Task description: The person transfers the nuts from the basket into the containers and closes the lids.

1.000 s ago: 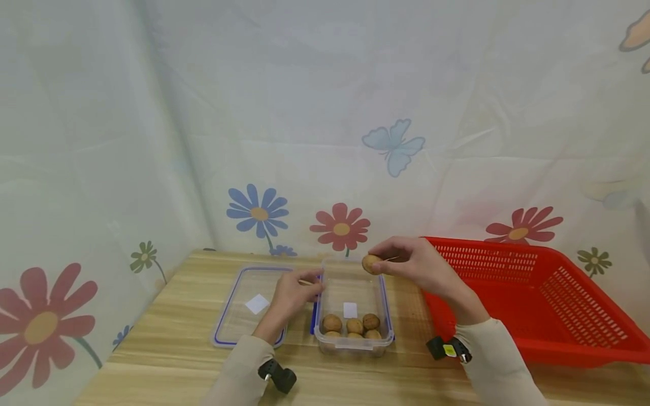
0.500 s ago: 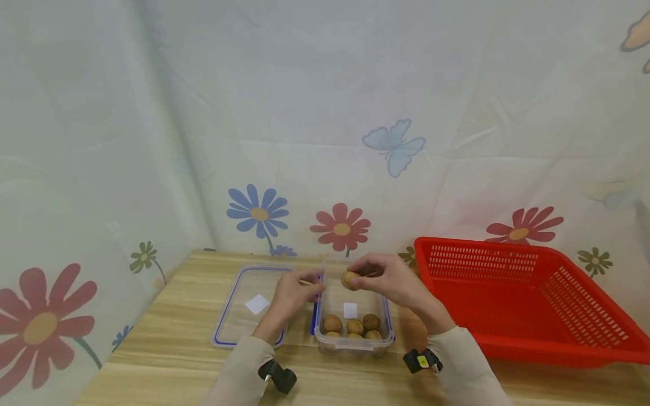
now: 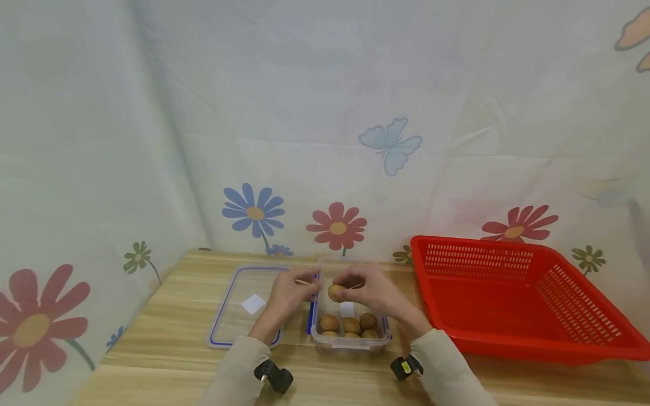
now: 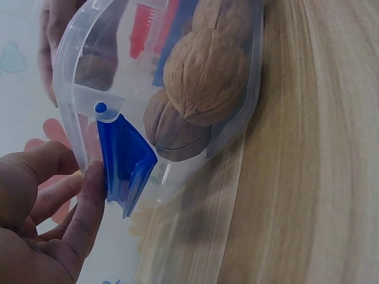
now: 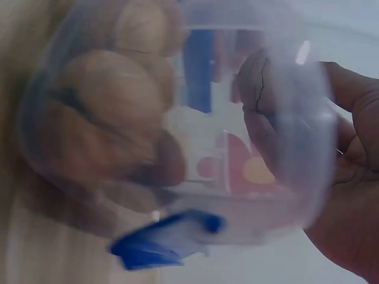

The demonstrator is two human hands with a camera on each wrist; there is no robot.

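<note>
while left hand (image 3: pixel 286 291) pinches clasp (image 4: pixel 125 160), right hand (image 3: pixel 373 291) holds walnut (image 3: pixel 336 292) over walnut-filled box (image 3: pixel 350 338).

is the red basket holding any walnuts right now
No, the red basket shows only bare mesh in the head view, while the walnuts lie in the clear container.

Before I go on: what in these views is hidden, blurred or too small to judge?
- Walnut count in the clear container: head view too small, the nuts overlap; the wrist views cut the container off.
- Right hand grip on its walnut: right wrist view is blurred and looks through the container's wall.
- Thin stick at the left hand: too small in the head view.
- Red basket floor: the near rim hides part of it.
</note>
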